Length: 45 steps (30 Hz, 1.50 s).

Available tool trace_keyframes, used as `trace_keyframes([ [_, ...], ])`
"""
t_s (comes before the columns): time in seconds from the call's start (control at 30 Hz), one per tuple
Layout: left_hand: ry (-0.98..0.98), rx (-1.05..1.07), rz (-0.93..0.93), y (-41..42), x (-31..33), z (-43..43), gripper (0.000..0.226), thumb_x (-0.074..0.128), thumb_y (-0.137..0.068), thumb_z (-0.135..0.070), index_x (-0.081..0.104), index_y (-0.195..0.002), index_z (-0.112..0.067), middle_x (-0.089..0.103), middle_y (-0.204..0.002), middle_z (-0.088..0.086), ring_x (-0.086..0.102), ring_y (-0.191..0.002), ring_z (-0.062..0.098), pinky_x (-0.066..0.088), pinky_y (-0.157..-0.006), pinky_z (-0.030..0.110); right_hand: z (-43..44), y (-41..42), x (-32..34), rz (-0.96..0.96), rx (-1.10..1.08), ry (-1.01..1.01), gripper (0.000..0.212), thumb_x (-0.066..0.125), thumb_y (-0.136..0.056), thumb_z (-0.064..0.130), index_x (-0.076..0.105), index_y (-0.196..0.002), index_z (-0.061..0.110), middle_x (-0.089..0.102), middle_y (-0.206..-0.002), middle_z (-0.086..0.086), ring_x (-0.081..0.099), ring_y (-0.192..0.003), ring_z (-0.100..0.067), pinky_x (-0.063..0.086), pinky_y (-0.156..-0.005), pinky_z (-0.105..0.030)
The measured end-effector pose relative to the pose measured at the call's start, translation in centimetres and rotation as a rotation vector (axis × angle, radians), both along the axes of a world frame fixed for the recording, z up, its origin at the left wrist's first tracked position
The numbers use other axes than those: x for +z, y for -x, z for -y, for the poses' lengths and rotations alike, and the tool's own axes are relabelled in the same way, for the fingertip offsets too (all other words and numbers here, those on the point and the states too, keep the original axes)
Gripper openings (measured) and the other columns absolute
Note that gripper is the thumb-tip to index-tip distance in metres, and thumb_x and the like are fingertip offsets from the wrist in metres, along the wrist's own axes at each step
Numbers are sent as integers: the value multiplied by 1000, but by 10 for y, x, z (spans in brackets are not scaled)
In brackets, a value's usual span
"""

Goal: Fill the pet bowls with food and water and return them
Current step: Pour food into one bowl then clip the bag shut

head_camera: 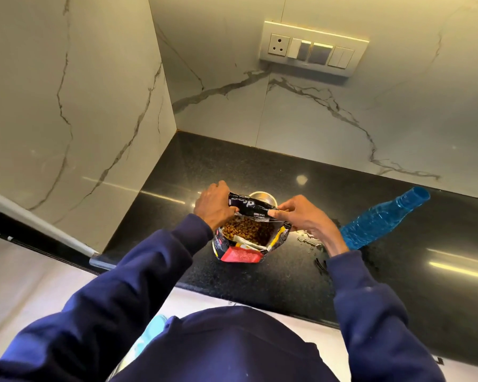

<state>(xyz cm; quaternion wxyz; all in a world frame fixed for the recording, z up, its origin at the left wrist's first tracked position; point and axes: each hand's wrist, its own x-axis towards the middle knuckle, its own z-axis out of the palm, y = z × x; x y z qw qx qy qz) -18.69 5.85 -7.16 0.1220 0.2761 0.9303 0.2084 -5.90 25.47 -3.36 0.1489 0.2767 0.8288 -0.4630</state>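
Counter (260, 282): we see it run from the corner of two walls to the person at its near edge.
Bag (242, 253): upright on the counter, near its front edge.
Kibble (246, 230): inside the bag.
Bowl (262, 196): on the counter just behind the bag; we see it partly hidden by the bag's flap.
Left hand (214, 205): pinches the flap's left end.
Right hand (307, 216): pinches the flap's right end.
Bottle (381, 219): on the counter, right of the bag, beyond the right hand.
Spill (309, 239): on the counter between bag and bottle.
Switch plate (313, 48): on the back wall; we find it above the bowl.
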Motion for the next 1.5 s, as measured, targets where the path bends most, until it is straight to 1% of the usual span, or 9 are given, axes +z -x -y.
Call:
trace_keyframes([
  [0.2, -56, 8, -35, -7, -1, 9, 12, 67, -85, -10, 56, -90, -10, 63, -95, 14, 60, -92, 34, 53, -81, 47, 15, 8, -20, 10, -20, -383, 16, 81, -80, 7, 74, -94, 4, 64, -71, 2, 55, -60, -6, 35, -47, -16],
  [0.47, -143, 34, 3, 7, -1, 15, 33, 69, -78, 2, 50, -71, -24, 62, -88, 4, 62, -84, 26, 56, -76, 43, 19, 0, -36, -131, -82, -713, 11, 68, -83, -4, 63, -80, 6, 52, -64, 1, 59, -64, -22, 31, -46, -22],
  [0.6, -115, 80, 9, 6, -4, 15, 16, 75, -81, -11, 64, -91, -18, 69, -100, 7, 65, -97, 29, 53, -80, 38, 3, -3, -28, -61, -7, -263, 22, 81, -82, 23, 63, -85, 10, 62, -76, -3, 58, -72, -20, 40, -58, -26],
  [0.7, -34, 75, 40, 2, -1, 15, 38, 78, -81, -20, 58, -113, -12, 66, -112, 12, 62, -106, 31, 51, -90, 41, -11, -9, -3, -13, 32, 67, 27, 82, -83, 26, 69, -96, 7, 68, -85, -6, 58, -70, -12, 46, -56, -20],
  [0.83, 43, 73, 68, -6, -1, 18, 49, 79, -78, -8, 51, -118, -7, 65, -110, 15, 62, -104, 33, 54, -92, 46, -12, -9, -3, -12, -1, -94, 10, 82, -79, 6, 73, -83, 8, 70, -76, -4, 58, -64, -10, 44, -52, -19],
  [0.97, -50, 22, 85, -4, 0, 28, 37, 75, -76, 1, 58, -107, -12, 64, -106, 13, 62, -99, 31, 54, -88, 46, 4, -4, -20, -61, -70, -340, 31, 70, -77, -12, 65, -65, 16, 65, -67, 2, 60, -63, -7, 38, -47, -16],
  [1.13, -164, -23, 64, 16, 2, 37, 32, 72, -72, 12, 62, -87, -14, 68, -93, 8, 65, -87, 26, 59, -78, 47, 2, -5, -33, -93, -90, -437, 23, 67, -75, -12, 65, -69, 10, 66, -71, -6, 65, -68, -21, 40, -47, -24],
  [1.3, -301, -110, 18, 18, -1, 45, 31, 79, -76, 1, 62, -93, -19, 62, -104, 2, 63, -95, 22, 57, -80, 33, -14, -6, -27, 29, -56, -156, 17, 72, -85, 1, 63, -94, 13, 68, -85, -13, 58, -60, -16, 45, -46, -23],
  [1.5, -356, -493, -70, -8, 7, 43, 24, 65, -89, -40, 75, -108, -28, 62, -129, -8, 49, -124, 13, 42, -101, 31, -21, -20, -35, -189, -138, 260, 28, 77, -84, 4, 72, -110, 13, 68, -107, -30, 67, -84, -27, 56, -70, -35],
])
